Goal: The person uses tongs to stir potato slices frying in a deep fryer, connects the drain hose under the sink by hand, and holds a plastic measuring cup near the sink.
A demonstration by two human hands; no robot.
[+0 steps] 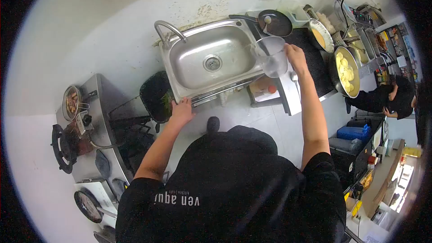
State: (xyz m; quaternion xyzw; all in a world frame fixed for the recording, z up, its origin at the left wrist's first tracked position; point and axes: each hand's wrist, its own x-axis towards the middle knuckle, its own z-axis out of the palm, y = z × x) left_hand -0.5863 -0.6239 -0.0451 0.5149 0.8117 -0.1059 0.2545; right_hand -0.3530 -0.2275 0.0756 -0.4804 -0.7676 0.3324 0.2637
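Observation:
My right hand (296, 58) is wrapped round the side of a clear plastic jug (271, 56), held over the right edge of the steel sink (180, 91). My left hand (182, 110) rests at the sink's front left corner, its fingers apart and nothing in them. The sink basin holds no objects, and its drain (212, 63) is visible. A curved faucet (170, 29) rises at the back left. Just behind the jug lies a black frying pan (281, 23) with a spoon in it.
A bowl of peeled potatoes (345, 72) and a dish of yellow liquid (320, 35) stand at the right. A black bin (155, 97) is left of the sink. Stove and pans (89, 205) line the far left. Another person (387, 99) stands at the far right.

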